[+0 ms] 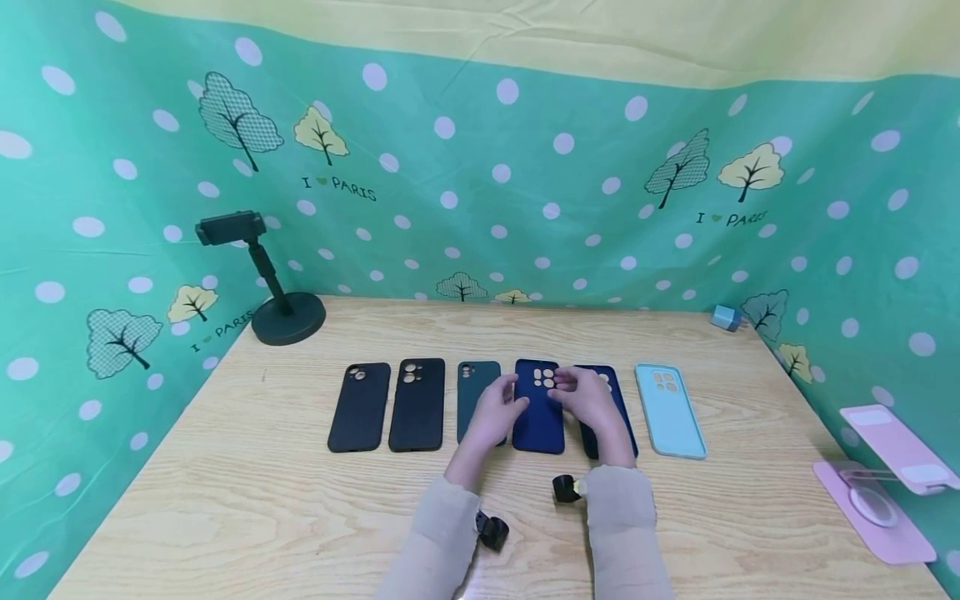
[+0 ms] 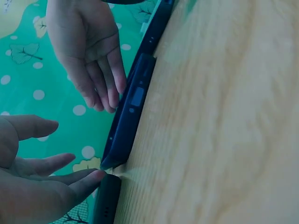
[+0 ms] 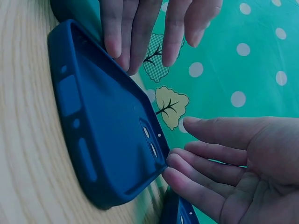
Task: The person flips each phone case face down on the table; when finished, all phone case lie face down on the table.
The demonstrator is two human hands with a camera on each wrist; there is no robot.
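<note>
A navy blue phone case [image 1: 538, 429] lies flat on the table, its hollow side up, in the middle of a row of cases. My left hand [image 1: 497, 412] is at its left edge, over a dark teal case [image 1: 468, 396]. On the other side, my right hand [image 1: 587, 398] has its fingertips by the navy case's upper right edge, above a darker blue case [image 1: 619, 402]. Fingers of both hands are extended and grip nothing in the right wrist view, where the navy case [image 3: 107, 107] shows its side cutouts. Whether the fingertips touch it, I cannot tell.
Two black cases [image 1: 360, 412] lie left in the row; a light blue case [image 1: 671, 417] ends it at right. A black phone stand [image 1: 288, 318] stands back left, a blue charger plug [image 1: 725, 317] back right, a pink stand [image 1: 873, 517] at the right edge.
</note>
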